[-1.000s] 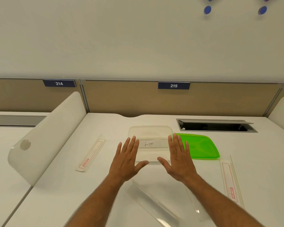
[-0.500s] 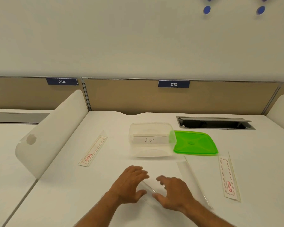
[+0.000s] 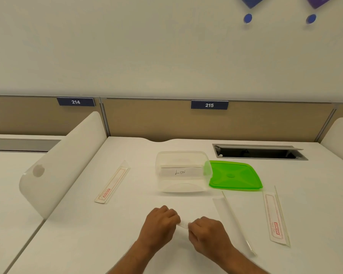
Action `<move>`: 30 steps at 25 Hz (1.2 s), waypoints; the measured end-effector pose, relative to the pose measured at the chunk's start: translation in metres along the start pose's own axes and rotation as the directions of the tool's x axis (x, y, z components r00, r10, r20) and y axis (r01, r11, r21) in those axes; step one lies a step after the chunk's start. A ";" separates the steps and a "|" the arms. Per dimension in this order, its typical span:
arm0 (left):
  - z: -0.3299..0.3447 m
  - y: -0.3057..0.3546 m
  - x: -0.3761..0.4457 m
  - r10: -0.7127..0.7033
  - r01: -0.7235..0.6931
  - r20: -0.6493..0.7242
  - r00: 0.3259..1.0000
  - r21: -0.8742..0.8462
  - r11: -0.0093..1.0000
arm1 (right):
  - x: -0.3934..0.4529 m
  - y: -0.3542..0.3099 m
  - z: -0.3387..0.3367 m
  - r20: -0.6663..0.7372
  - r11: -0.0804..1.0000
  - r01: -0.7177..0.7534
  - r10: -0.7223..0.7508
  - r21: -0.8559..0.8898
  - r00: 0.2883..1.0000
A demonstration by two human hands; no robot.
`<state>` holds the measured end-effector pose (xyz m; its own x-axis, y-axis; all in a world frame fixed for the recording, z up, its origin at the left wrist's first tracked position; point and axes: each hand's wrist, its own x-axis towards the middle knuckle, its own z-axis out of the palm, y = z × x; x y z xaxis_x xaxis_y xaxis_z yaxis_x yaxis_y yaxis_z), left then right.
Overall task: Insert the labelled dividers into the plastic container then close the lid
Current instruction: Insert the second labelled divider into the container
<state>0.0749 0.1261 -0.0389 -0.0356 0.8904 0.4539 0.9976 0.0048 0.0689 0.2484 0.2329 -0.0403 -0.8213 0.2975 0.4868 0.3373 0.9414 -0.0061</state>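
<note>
**Inspector:** From your left: a red-printed divider (image 3: 112, 182) lies flat, its wording unreadable. Your left hand (image 3: 159, 224) and right hand (image 3: 207, 232) have fingers curled, pinching a clear strip (image 3: 183, 226) between them near the desk's front edge.

**Operator:** And the risks?

**Inspector:** That strip looks thin; squeeze unevenly and it may bow or slip. The container (image 3: 182, 172) stands open beyond your hands, one divider inside marked "LION". The green lid (image 3: 235, 176) touches its right side; nudging it could shift the container. Panel tags read 214 and 215.
</note>
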 end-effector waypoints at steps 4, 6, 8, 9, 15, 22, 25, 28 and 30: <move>-0.005 -0.003 0.006 0.057 -0.031 -0.259 0.964 0.101 0.994 | 0.006 0.005 -0.017 -0.142 0.971 -0.043 0.078 0.235 0.987; -0.009 -0.004 0.008 0.070 -0.028 -0.353 0.933 0.121 0.992 | 0.010 0.009 -0.028 -0.031 0.887 -0.256 0.290 0.384 0.957; -0.011 -0.007 0.010 0.081 -0.023 -0.400 0.913 0.149 0.989 | 0.014 0.016 -0.035 0.191 0.758 -0.432 0.390 0.488 0.901; -0.010 -0.008 0.011 0.088 -0.022 -0.408 0.909 0.163 0.986 | 0.016 0.021 -0.037 0.285 0.697 -0.479 0.386 0.534 0.878; -0.004 -0.010 0.010 0.091 -0.041 -0.378 0.921 0.139 0.989 | 0.021 0.041 -0.037 0.459 0.557 -0.566 0.335 0.608 0.823; -0.020 -0.020 0.015 -0.112 0.106 -0.123 0.986 -0.053 0.993 | 0.029 0.062 -0.045 0.414 0.591 -0.501 0.289 0.633 0.863; -0.032 -0.033 0.023 -0.126 0.126 0.012 0.992 -0.131 0.983 | 0.037 0.070 -0.049 0.382 0.659 -0.457 0.267 0.598 0.885; -0.046 -0.045 0.039 -0.114 0.168 0.232 0.966 -0.228 0.959 | 0.050 0.078 -0.051 0.342 0.735 -0.391 0.227 0.554 0.912; -0.055 -0.050 0.054 -0.164 0.253 0.348 0.923 -0.229 0.940 | 0.060 0.084 -0.052 0.315 0.780 -0.343 0.197 0.524 0.928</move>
<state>0.0202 0.1487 0.0309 -0.1758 0.9794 0.0989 0.9151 0.1256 0.3831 0.2511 0.3212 0.0336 -0.8410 0.5118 0.1755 0.3041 0.7154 -0.6291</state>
